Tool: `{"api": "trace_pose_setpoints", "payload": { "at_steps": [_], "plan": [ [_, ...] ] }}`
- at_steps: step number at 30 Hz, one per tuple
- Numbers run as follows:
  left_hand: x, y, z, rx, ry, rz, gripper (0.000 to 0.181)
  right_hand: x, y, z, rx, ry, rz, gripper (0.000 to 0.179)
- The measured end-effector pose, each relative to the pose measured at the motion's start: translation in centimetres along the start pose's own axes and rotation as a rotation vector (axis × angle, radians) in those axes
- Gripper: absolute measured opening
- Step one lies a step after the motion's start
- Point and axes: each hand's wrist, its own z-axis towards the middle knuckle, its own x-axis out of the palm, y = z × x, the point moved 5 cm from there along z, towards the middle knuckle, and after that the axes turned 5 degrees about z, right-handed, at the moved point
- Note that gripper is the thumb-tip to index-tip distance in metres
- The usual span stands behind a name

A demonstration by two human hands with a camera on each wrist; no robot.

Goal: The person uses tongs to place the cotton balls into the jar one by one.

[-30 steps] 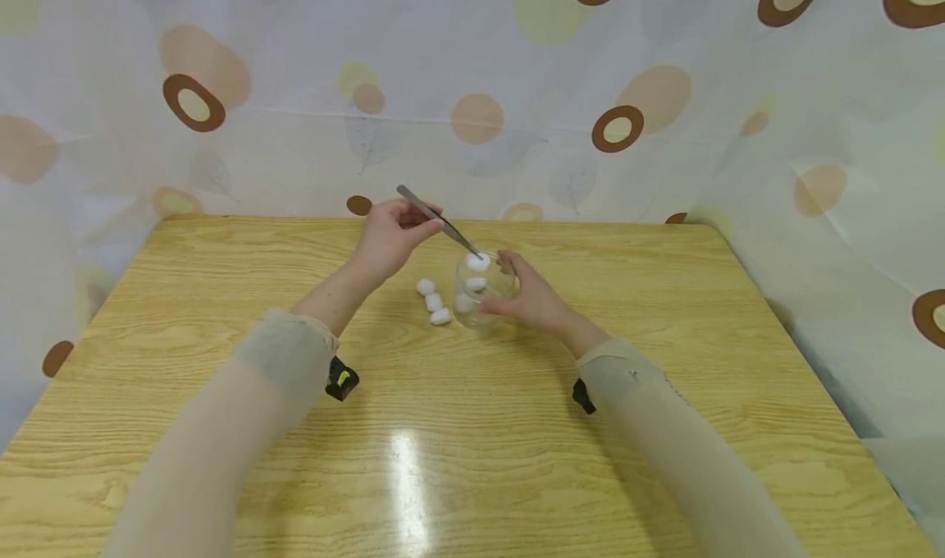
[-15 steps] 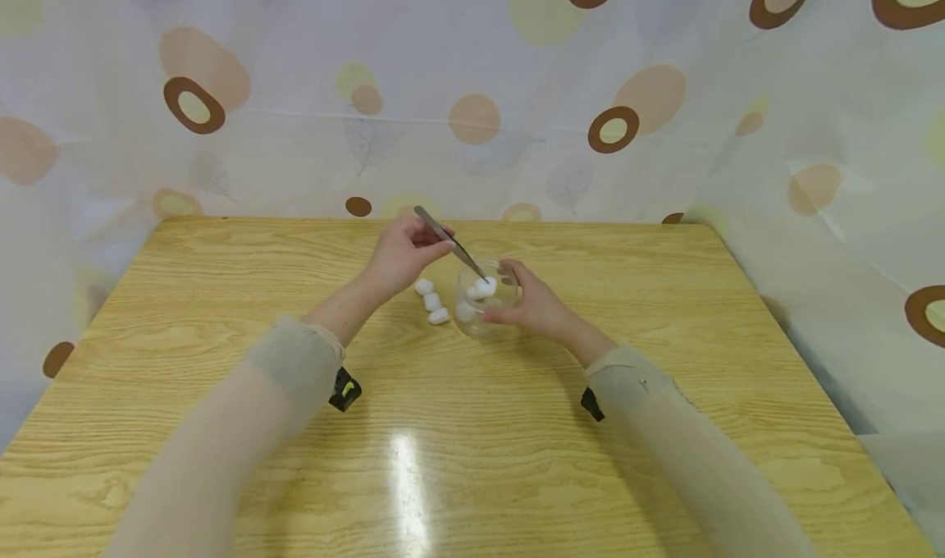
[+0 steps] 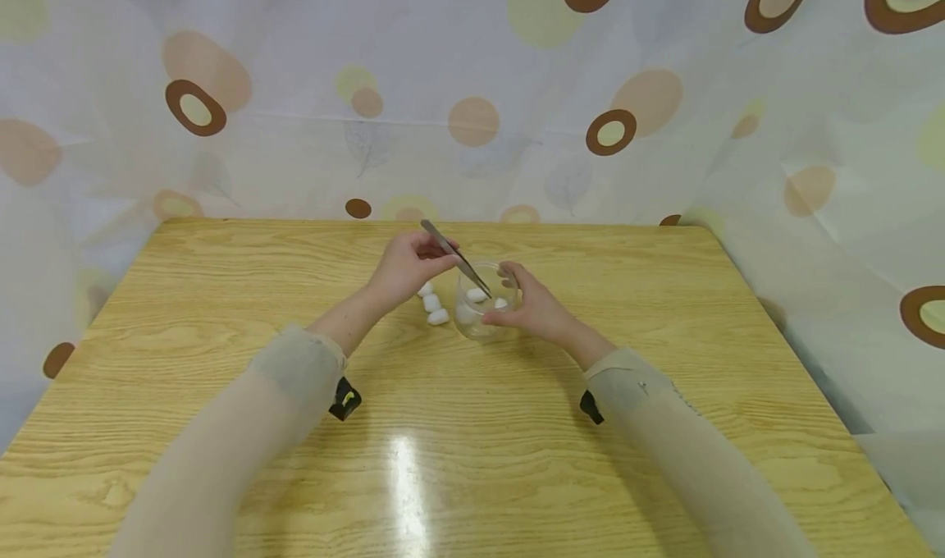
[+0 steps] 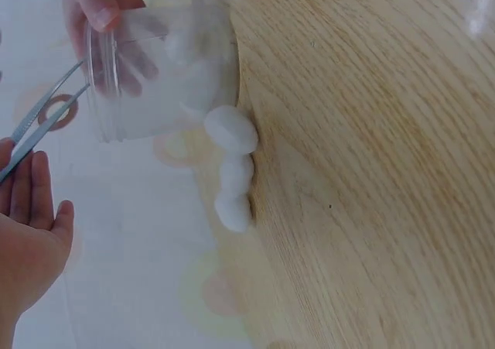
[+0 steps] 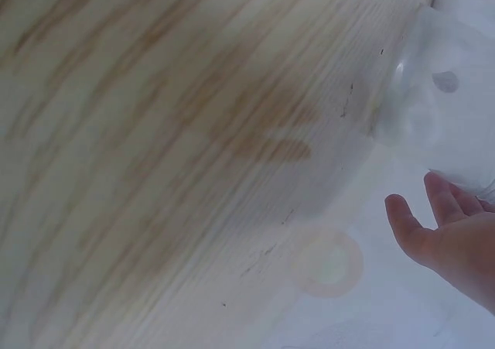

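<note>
Slim grey metal tweezers (image 3: 467, 270) now sit lower over the round transparent jar (image 4: 158, 94); one white cotton-like ball (image 3: 500, 304) looks released inside. Left hand (image 3: 404, 269) pinches them, tips parted; right hand (image 3: 533, 299) wraps the jar from 3 o'clock. Risk: tips snag the rim, jar topples if grip slackens. Three white balls (image 3: 431, 303), 9 o'clock, easily knocked. Wood-grain table (image 3: 487, 435): far edge close at 12, room at 6.

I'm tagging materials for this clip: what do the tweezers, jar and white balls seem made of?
Tweezers: likely metal, grey with a slight sheen. Jar: smooth, see-through glass or clear plastic; its look doesn't settle which. White balls: probably cotton, matte and soft-looking, though fibres can't be made out.
</note>
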Motion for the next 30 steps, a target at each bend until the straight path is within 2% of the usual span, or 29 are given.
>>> {"api": "trace_pose_setpoints", "payload": {
  "at_steps": [4,8,13,17,22,30],
  "plan": [
    [-1.3,0.1,-0.1,-0.012,-0.039,-0.008,0.026,0.0,0.0,0.0,-0.004,0.003,0.009,0.092],
    [-3.2,0.5,-0.3,-0.018,-0.089,-0.016,0.027,0.0,0.0,0.0,-0.002,0.002,0.004,0.093],
    [-5.9,1.4,-0.5,-0.004,-0.163,-0.011,0.028,0.1,-0.2,0.0,-0.004,-0.003,-0.004,0.092],
    [-7.3,2.4,-0.7,-0.014,-0.189,0.014,0.030,0.1,-0.3,0.1,-0.005,-0.008,-0.008,0.092],
    [-7.9,3.5,-0.8,-0.052,-0.195,0.044,0.031,0.1,-0.4,0.1,-0.006,-0.006,-0.001,0.092],
    [-7.6,5.1,-0.4,-0.065,-0.178,0.065,0.031,0.1,-0.3,-0.1,-0.014,-0.007,-0.013,0.093]
  ]
}}
